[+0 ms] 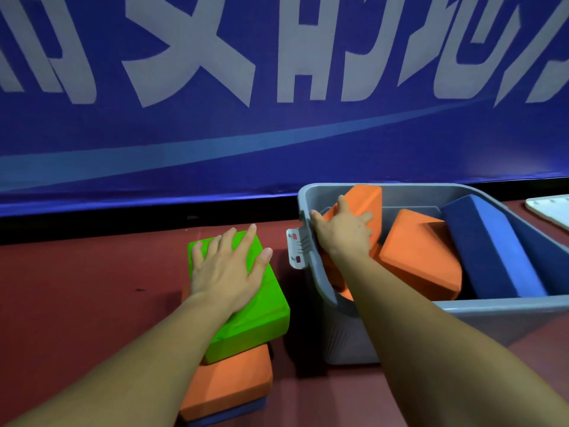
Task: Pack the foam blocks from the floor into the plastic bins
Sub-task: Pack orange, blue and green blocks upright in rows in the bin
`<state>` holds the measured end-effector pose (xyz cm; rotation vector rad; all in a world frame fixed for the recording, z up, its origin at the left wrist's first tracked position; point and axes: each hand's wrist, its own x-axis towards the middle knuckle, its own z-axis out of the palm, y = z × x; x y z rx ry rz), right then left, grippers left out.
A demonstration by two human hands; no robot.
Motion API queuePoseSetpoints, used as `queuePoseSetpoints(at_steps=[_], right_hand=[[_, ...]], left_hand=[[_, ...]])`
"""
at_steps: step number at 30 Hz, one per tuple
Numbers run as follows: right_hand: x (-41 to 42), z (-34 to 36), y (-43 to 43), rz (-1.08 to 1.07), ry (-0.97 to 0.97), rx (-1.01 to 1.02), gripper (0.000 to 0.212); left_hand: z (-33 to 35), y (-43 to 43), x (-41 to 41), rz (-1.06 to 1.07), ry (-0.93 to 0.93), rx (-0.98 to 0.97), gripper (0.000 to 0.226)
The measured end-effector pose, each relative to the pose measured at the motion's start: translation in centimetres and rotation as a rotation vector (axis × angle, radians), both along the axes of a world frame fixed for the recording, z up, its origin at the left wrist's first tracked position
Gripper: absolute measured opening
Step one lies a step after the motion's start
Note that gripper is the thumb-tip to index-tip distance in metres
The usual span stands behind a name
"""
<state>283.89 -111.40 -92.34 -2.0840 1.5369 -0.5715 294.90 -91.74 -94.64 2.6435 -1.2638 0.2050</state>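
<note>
A green foam block (258,312) tops a stack on the red floor, over an orange block (228,383) and a blue one (234,416) at the bottom. My left hand (228,269) lies flat on the green block, fingers spread. To the right stands a grey plastic bin (462,322). Inside it my right hand (345,229) grips an upright orange block (366,198) at the bin's left end. A second orange block (421,257) leans in the middle and a long blue block (492,245) leans at the right.
A blue banner (277,87) with large white characters runs along the back, close behind the bin. A white lid or tray (551,211) lies on the floor at the far right. A grey latch (297,248) juts from the bin's left end.
</note>
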Motion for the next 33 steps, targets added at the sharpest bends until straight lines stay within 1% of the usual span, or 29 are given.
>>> queuePoseSetpoints(at_steps=[4,7,10,12,14,15,17,20,22,24,25,27,29,33], right_hand=[[-0.5,0.1,-0.6,0.038,0.052,0.030,0.060],[-1.8,0.9,-0.6,0.064,0.070,0.053,0.055],[-3.7,1.3,-0.6,0.068,-0.008,0.078,0.050],[-5.2,1.7,-0.3,0.052,-0.080,0.096,0.046],[-6.6,2.7,0.1,0.045,-0.133,0.060,0.041],[-7.2,3.6,0.4,0.041,-0.166,0.029,0.045],[-8.2,5.5,1.1,0.047,-0.264,-0.043,0.059],[-8.4,8.1,1.9,0.127,-0.425,-0.104,0.069],[-7.6,9.0,2.9,0.204,-0.518,-0.096,0.077],[-6.5,9.4,4.8,0.301,-0.580,-0.045,0.081],[-5.8,9.3,5.8,0.353,-0.607,-0.014,0.081],[-4.5,8.9,8.0,0.439,-0.629,0.060,0.079],[-3.0,8.2,9.7,0.517,-0.624,0.125,0.076],[-0.6,7.1,12.0,0.654,-0.484,0.209,0.072]], left_hand=[[-0.8,-0.5,0.2,-0.007,-0.001,0.015,0.090],[-0.9,-0.7,0.0,-0.002,-0.005,0.022,0.083],[-0.5,-1.0,-0.9,-0.009,-0.003,0.013,0.076],[0.2,-1.2,-1.6,-0.016,-0.005,0.008,0.082],[0.9,-1.5,-2.3,-0.023,-0.006,-0.001,0.088],[1.4,-1.8,-2.6,-0.026,-0.002,-0.011,0.089],[2.3,-2.2,-3.2,-0.027,0.005,-0.048,0.090],[4.2,-2.5,-3.4,-0.026,0.037,-0.157,0.089],[5.4,-2.4,-3.3,-0.034,0.148,-0.269,0.082],[6.3,-1.7,-2.9,-0.051,0.342,-0.409,0.076],[6.6,-1.2,-2.6,-0.058,0.422,-0.481,0.077],[6.9,0.1,-1.9,-0.055,0.509,-0.575,0.084],[7.0,1.8,-1.0,-0.027,0.532,-0.600,0.085],[6.8,5.0,0.4,0.120,0.530,-0.554,0.073]])
